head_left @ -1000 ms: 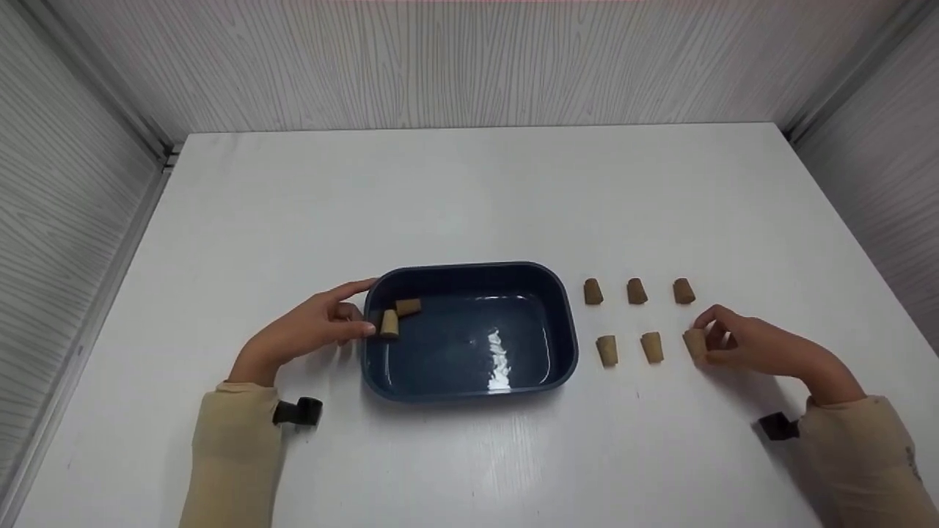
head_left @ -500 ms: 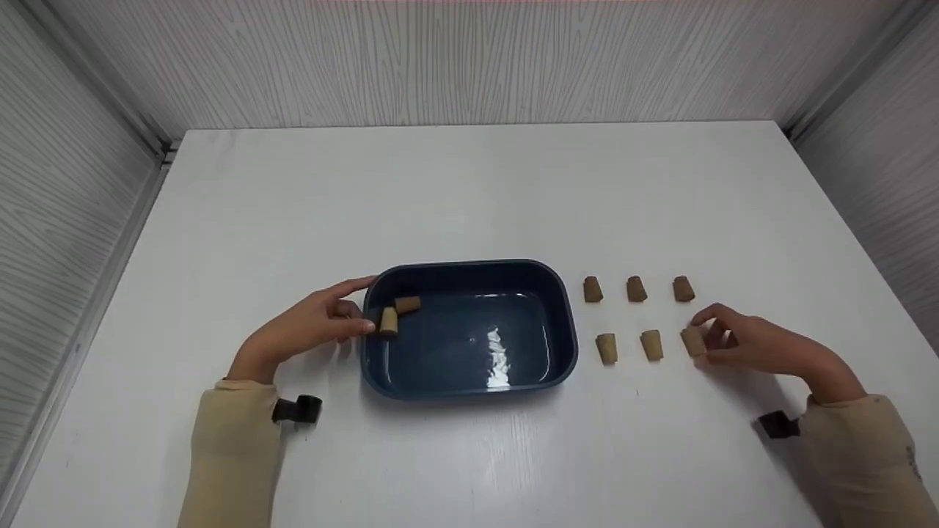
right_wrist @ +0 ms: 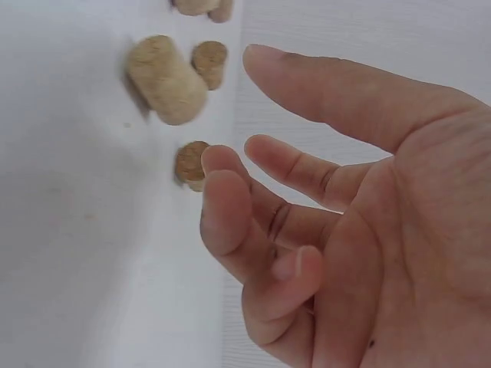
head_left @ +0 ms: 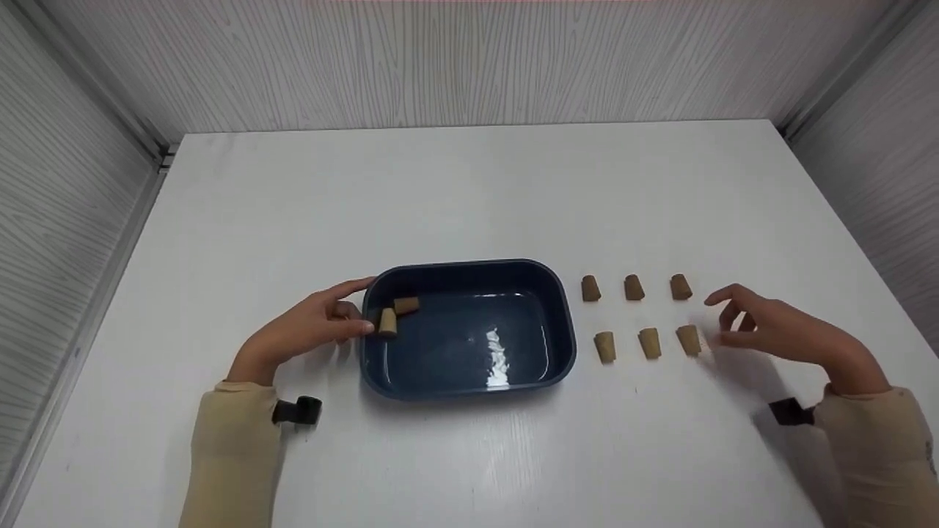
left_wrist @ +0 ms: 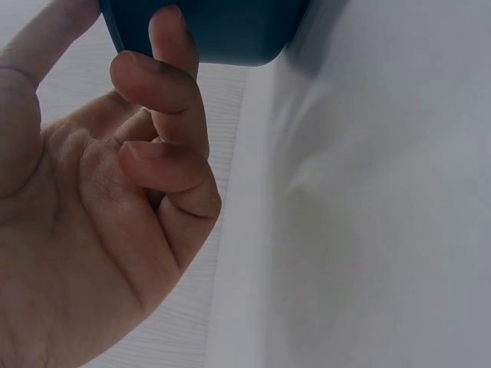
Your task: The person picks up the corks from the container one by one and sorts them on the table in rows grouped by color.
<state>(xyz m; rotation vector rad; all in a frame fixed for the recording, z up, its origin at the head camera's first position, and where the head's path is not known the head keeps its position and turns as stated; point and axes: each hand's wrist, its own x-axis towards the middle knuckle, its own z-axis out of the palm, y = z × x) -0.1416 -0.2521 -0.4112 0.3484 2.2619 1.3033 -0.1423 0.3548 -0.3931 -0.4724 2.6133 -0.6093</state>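
Observation:
My left hand (head_left: 312,326) holds the left wall of a dark blue plastic tub (head_left: 469,394), thumb at the rim and other fingers outside. In the left wrist view, curled fingers (left_wrist: 173,169) show beside the tub's wall (left_wrist: 238,38). A light cork stopper (head_left: 388,323) and a browner cork stopper (head_left: 406,305) lie inside, near that wall. My right hand (head_left: 781,330) hovers with parted fingers, holding nothing, just right of a light cork stopper (head_left: 689,340). In the right wrist view a gap separates thumb and fingers from the nearest cork stopper (right_wrist: 166,80).
Right of the tub lie two rows of cork stoppers: brown ones behind, such as the middle one (head_left: 634,287), and lighter ones in front, such as the leftmost (head_left: 605,347). A white table (head_left: 455,198) carries everything. Pale wood-grain panels (head_left: 469,66) border its back and sides.
My right hand has let go of the front row's rightmost light cork stopper and drawn back to the right. The left hand stays at the tub.

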